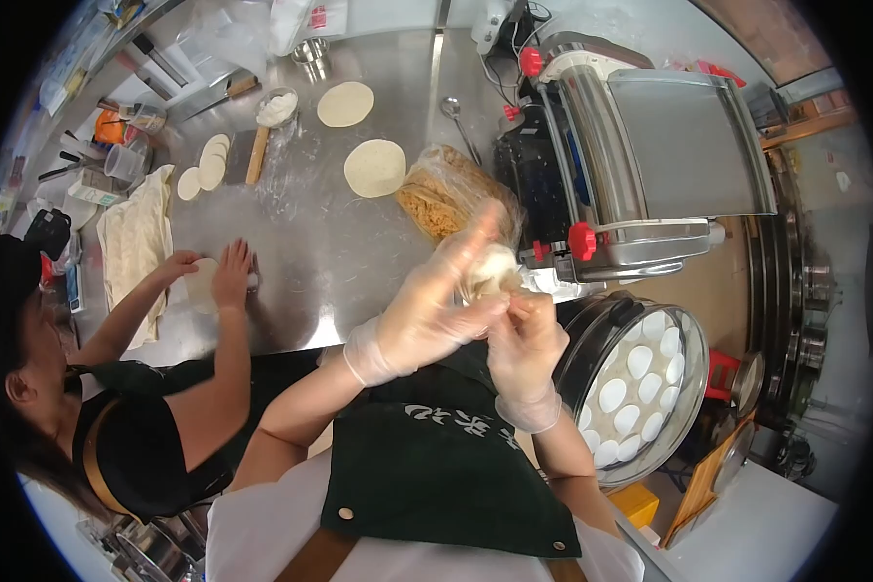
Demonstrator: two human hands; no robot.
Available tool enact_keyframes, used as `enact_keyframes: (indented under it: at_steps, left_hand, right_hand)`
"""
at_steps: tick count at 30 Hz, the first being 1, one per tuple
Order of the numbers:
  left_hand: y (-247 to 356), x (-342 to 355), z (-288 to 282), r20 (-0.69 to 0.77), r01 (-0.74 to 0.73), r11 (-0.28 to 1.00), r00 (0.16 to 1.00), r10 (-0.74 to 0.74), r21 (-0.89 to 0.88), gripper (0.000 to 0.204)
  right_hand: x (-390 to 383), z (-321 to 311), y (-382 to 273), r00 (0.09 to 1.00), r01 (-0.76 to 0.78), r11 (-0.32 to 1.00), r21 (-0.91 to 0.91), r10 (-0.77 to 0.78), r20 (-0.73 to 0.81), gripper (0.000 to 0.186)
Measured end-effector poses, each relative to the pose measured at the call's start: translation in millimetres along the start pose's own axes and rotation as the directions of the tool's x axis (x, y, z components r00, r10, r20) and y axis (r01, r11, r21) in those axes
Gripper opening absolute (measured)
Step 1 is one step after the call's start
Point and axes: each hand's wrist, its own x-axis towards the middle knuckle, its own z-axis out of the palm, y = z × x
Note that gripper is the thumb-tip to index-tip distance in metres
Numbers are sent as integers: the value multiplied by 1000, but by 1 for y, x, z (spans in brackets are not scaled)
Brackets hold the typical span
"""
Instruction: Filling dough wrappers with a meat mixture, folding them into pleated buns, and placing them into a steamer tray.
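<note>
Both of my hands wear clear plastic gloves and meet in the middle, over the counter's near edge. A white piece of dough (pixel 498 264), gathered like a bun, sits between them. My left hand (pixel 427 306) cups it, with its fingers stretched along the far side and the thumb near the rim. At the dough's near edge my right hand (pixel 527 344) is closed in a pinch. Just beyond lies a clear bag of brown crumbly filling (pixel 436 199). Two flat round dough wrappers (pixel 374 168) rest on the steel to its left and farther back.
At my right stands a round steamer (pixel 684 422) with several white dough pieces inside. A dough-rolling machine (pixel 640 145) with red knobs is behind it. On the left a co-worker's hands (pixel 228 272) press a dough round. A spoon (pixel 461 126) lies on the steel counter (pixel 301 233).
</note>
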Motion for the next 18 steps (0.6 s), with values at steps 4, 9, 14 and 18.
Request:
enact_keyframes:
  at_steps: [4,9,14,18]
  left_hand:
    - [-42,-2,23,-159,-13,624,971,-178,-782,59]
    - [-54,-6,27,-170,121,718,932,-319,-685,60]
    - [-43,-1,24,-86,152,686,950,-299,-711,55]
    - [-33,5,25,-65,236,665,917,-394,-709,52]
  right_hand:
    - [2,-6,-13,806,-538,551,639,558,197,14]
    - [14,-7,-8,982,-181,961,209,188,-14,18]
    - [10,-10,1,999,-11,993,119,15,-35,19]
    - [9,-17,2,999,-32,986,166,38,-33,19]
